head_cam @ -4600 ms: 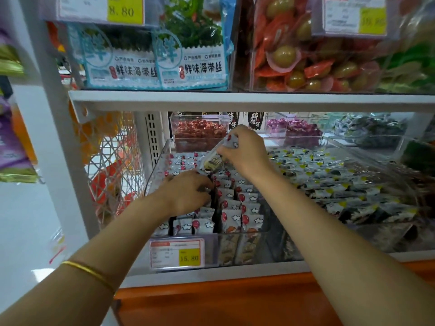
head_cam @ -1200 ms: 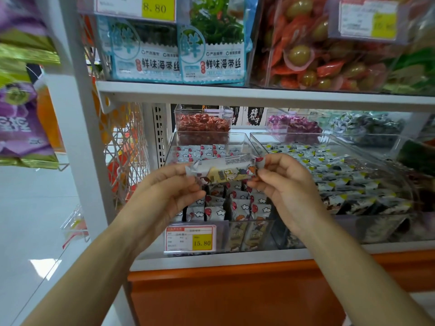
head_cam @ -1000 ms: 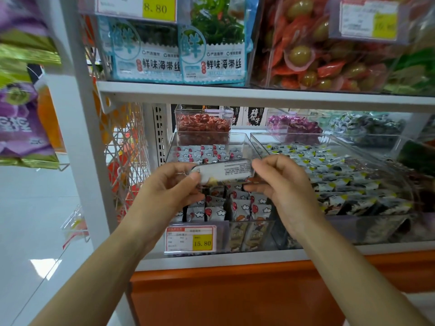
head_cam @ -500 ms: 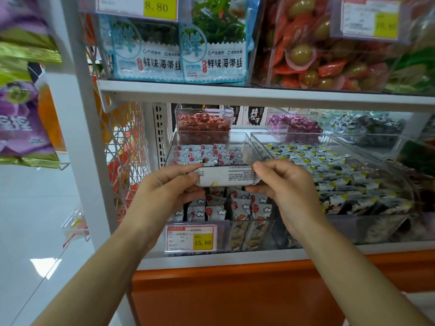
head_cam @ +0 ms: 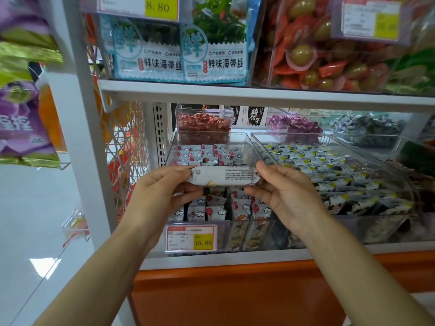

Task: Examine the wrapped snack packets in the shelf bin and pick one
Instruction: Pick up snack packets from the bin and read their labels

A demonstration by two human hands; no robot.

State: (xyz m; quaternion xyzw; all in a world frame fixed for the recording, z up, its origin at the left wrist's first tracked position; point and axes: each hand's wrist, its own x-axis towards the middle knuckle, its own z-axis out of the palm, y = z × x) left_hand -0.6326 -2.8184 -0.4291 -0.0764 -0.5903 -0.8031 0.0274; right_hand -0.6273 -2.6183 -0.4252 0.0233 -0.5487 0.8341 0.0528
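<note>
While the single snack packet (head_cam: pixel 224 176) is stretched between your two hands, just above and in front of the clear shelf bin (head_cam: pixel 235 133), the task looks mostly done. Your left hand (head_cam: pixel 160 191) pinches its left end between thumb and fingers, and your right hand (head_cam: pixel 287 194) pinches the right end the same way, so both hands grip the wrapper and nothing else. The side turned up to you is the pale back with small printed text, which suggests you are in the examining step, reading the label. The other packets (head_cam: pixel 211 154) lie in rows in the bin beneath, red-and-white fronts showing, and you touch none of them. A price tag (head_cam: pixel 191 238) reading 15.80 hangs on the bin's front wall. What is left, as I judge it, is to finish your check and either keep this one or return it and choose another.
</note>
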